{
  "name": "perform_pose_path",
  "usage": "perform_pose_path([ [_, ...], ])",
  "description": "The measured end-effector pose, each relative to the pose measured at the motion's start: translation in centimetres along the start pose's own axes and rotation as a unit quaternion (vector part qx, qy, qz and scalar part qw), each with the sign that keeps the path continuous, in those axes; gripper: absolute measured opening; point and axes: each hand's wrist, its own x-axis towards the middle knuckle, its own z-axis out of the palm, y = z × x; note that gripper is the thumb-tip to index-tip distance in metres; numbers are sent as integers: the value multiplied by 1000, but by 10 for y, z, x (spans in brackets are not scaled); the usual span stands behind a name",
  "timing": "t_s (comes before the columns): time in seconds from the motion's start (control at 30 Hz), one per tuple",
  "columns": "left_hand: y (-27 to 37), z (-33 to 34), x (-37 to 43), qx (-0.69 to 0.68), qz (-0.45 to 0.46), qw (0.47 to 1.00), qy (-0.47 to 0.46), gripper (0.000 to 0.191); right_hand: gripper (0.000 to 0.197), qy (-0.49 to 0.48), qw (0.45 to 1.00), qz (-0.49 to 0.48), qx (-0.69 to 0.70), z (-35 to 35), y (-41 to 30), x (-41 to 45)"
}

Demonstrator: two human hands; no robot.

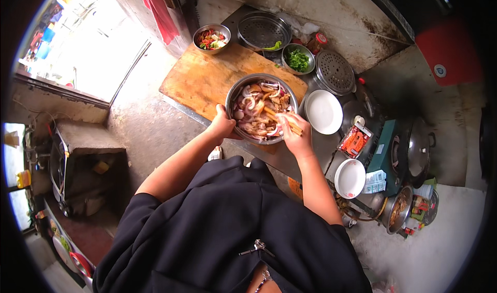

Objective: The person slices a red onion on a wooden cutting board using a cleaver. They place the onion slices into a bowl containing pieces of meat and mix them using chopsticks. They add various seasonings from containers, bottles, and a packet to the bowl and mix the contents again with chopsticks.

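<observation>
A steel bowl (pixel 294 93) full of meat pieces and sliced onion (pixel 256 103) is in front of me, over the near part of a wooden cutting board (pixel 202 79). My left hand (pixel 224 125) grips the bowl's left side, thumb by the rim and fingers underneath. In my right hand (pixel 297 133) is a pair of wooden chopsticks (pixel 275 116), their tips down among the meat and onion. The food around the tips looks blurred. Whether the bowl's base touches the board is hidden.
On the board's far corner stands a bowl of cut peppers (pixel 212 39). Beyond are a steamer tray (pixel 264 30) and a bowl of chopped greens (pixel 298 60). To the right are a white plate (pixel 324 112), a red packet (pixel 355 139), stacked white bowls (pixel 350 178) and a gas stove (pixel 382 153).
</observation>
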Motion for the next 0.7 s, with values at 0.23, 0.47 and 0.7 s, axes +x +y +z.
perform_pose_path([
  [0.23,4,-14,24,33,22,999,-24,38,15,11,995,80,55,13,-19,-10],
  [0.47,5,-31,36,12,-5,996,-84,35,24,97,982,117,-115,-36,-64,21],
  [0.7,11,-24,34,34,2,994,-100,36,27,214,940,227,137,37,-52,-13],
])
